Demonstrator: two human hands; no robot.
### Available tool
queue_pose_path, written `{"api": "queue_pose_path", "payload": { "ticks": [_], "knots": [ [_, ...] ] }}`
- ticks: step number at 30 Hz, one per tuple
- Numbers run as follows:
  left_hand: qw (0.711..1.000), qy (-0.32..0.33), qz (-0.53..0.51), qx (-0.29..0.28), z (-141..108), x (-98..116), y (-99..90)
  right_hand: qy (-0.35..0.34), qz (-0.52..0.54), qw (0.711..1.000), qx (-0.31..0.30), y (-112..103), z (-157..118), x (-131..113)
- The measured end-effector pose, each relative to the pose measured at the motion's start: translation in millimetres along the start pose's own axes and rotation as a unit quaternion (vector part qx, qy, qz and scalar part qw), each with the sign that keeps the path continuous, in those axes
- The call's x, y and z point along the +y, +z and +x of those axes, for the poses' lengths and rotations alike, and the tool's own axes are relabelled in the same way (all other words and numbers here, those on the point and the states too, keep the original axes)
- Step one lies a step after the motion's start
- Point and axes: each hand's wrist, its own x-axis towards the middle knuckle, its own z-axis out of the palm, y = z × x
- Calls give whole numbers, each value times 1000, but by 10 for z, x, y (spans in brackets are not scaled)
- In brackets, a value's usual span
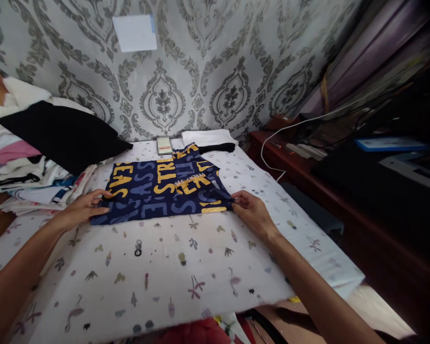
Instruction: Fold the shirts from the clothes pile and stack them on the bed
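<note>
- The fingertips of the left hand (84, 208) and right hand (251, 210) partly cover the navy garment's (146, 193) side edges, pinching them.
- Its smaller print is hard to read.
- Large yellow and grey-blue letters cover it; it lies spread on the patterned sheet (157, 267).

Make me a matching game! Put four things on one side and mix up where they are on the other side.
1. navy garment with yellow letters
2. big black cloth
3. white cable
4. folded white cloth

A. on top of the clothes pile
B. on a smaller black cloth
C. between the left hand and the right hand
D. looping by the dark red furniture

Right pairs: 1-C, 2-A, 3-D, 4-B
</note>
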Motion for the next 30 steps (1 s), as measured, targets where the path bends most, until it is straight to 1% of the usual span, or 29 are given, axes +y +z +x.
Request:
{"api": "queue_pose_path", "payload": {
  "ticks": [1, 2, 3, 4, 5, 6, 7, 8, 9, 10, 11, 12, 14, 16, 18, 20, 21, 23, 25, 26, 27, 29, 30],
  "knots": [
    [999, 0, 32, 3, -3, -14, -11, -1, -24, 1000, 2, -20, -5, -11],
    [997, 2, 79, 21, -12, -15, -18, -3, -57, 998, 14, -39, -8, -39],
    [989, 11, 136, 54, -23, 2, -16, -11, -94, 995, 34, -52, -3, -86],
    [976, 33, 192, 100, -35, 38, 2, -28, -131, 990, 53, -50, 11, -149],
    [960, 70, 231, 140, -43, 90, 40, -57, -162, 983, 67, -29, 39, -226],
    [947, 119, 248, 169, -43, 153, 98, -98, -188, 975, 67, 16, 82, -309],
    [936, 173, 247, 180, -33, 220, 177, -148, -208, 966, 52, 86, 139, -392],
    [928, 220, 239, 181, -10, 283, 272, -201, -227, 953, 21, 178, 205, -466],
    [923, 252, 231, 178, 24, 331, 379, -247, -250, 936, -15, 287, 278, -523],
    [918, 272, 230, 173, 69, 360, 490, -280, -278, 918, -48, 405, 351, -559],
    [913, 284, 239, 168, 120, 365, 598, -295, -308, 901, -73, 522, 418, -570],
    [909, 288, 254, 161, 173, 347, 697, -295, -337, 889, -92, 630, 474, -557],
    [902, 286, 293, 139, 264, 256, 853, -283, -374, 875, -120, 791, 543, -476],
    [898, 277, 320, 117, 313, 136, 949, -275, -387, 871, -130, 863, 549, -368],
    [901, 271, 321, 108, 328, 36, 988, -274, -380, 874, -130, 860, 528, -286],
    [909, 273, 294, 111, 358, -22, 963, -270, -355, 886, -129, 812, 546, -264],
    [915, 274, 271, 116, 399, -34, 922, -269, -337, 893, -125, 781, 594, -278],
    [928, 273, 220, 126, 559, -21, 773, -268, -296, 911, -106, 719, 798, -356],
    [938, 269, 181, 126, 822, 28, 543, -237, -251, 936, -73, 673, 1149, -483],
    [941, 265, 172, 123, 979, 58, 410, -206, -229, 950, -55, 661, 1365, -555],
    [943, 256, 174, 121, 1142, 85, 277, -150, -210, 966, -33, 660, 1592, -626],
    [946, 218, 195, 138, 1452, 116, 44, -97, -206, 974, -13, 687, 2039, -741],
    [947, 195, 209, 148, 1585, 117, -44, -73, -205, 976, -7, 714, 2238, -777]
  ]
}}
